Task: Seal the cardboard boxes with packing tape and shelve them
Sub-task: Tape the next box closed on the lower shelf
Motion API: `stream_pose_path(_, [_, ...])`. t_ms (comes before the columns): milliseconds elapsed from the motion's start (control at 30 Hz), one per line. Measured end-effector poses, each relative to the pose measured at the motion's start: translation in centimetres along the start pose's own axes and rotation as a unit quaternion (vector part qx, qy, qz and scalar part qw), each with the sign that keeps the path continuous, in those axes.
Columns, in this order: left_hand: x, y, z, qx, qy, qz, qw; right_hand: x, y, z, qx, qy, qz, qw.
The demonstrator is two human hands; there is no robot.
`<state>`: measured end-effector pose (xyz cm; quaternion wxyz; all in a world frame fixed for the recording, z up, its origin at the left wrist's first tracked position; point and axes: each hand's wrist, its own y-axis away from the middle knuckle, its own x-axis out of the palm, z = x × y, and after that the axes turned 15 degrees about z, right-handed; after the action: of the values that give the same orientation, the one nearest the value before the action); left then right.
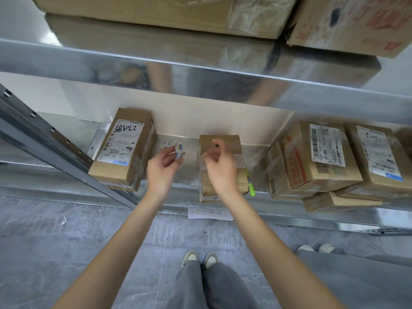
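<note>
Reaching into the lower shelf (66, 186) with both hands, so here's what I'd worry about. The left hand (163, 167) has its grip pinched shut on a small label (179, 150), white with blue bits, and it's blurred, so I can't read what's on it. The right hand (220, 168) hovers just over the middle box (219, 141), fingers curled in with nothing clearly in them; can't tell if it actually touches the cardboard. That box is already on the shelf, and shiny tape seems to run over its top. Main risk, I'd guess: the label folds or sticks to itself between the fingertips, or goes on crooked since neither hand is really steadying the box. A green marker (252, 188) lies tight against the box just right of the right grip, near the shelf edge, and a nudge could roll it off onto the floor (66, 253). Left of the left grip sits a labelled box (123, 150) tilted on the one beneath it, overhanging a bit. Further right is a leaning stack (323, 161) that could slide if bumped. The upper shelf (200, 70) hangs low over everything, so headroom is tight.
</note>
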<state>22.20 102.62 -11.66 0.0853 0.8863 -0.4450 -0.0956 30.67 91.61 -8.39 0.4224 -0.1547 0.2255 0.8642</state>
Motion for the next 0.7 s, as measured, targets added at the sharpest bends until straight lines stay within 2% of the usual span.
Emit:
stream_pose_path(67, [-0.8,-1.3,0.3,0.025,-0.141,-0.019,0.989,-0.6,0.7,-1.3,0.021,0.227,0.003,0.974])
stream_pose_path(133, [-1.4,-2.7,0.8,0.032,-0.236,-0.015,0.971,-0.6,1.3,-2.1,0.082,0.363,0.069,0.926])
stream_pose_path(167, [-1.6,-3.3,1.1,0.029,-0.262,-0.001,0.965,-0.4,1.6,-2.5,0.094,0.393,0.099,0.909])
stream_pose_path(233, [-1.6,-4.4,2.0,0.014,-0.304,0.026,0.952,-0.4,1.9,-3.3,0.080,0.409,0.130,0.899])
stream_pose_path(367, [-2.2,-5.9,3.9,-0.030,-0.377,0.056,0.924,-2.7,1.7,-4.4,0.013,0.408,0.216,0.887])
stream_pose_path(433, [-2.6,-6.5,4.8,-0.027,-0.406,0.074,0.911,-4.3,1.5,-4.7,-0.020,0.411,0.260,0.874])
stream_pose_path(500, [-2.5,-6.7,5.0,-0.003,-0.385,0.077,0.920,-5.7,1.1,-4.8,-0.034,0.419,0.291,0.859])
stream_pose_path(600, [-0.8,-5.3,3.5,0.012,-0.218,0.068,0.974,-7.2,0.3,-4.8,-0.044,0.434,0.316,0.843])
stream_pose_path(633, [0.1,-4.7,2.8,-0.007,-0.151,0.080,0.985,-7.3,0.1,-4.7,-0.046,0.420,0.321,0.848])
stream_pose_path(700, [2.1,-4.0,2.3,-0.028,-0.076,0.148,0.986,-6.9,-0.3,-4.3,-0.048,0.346,0.311,0.884])
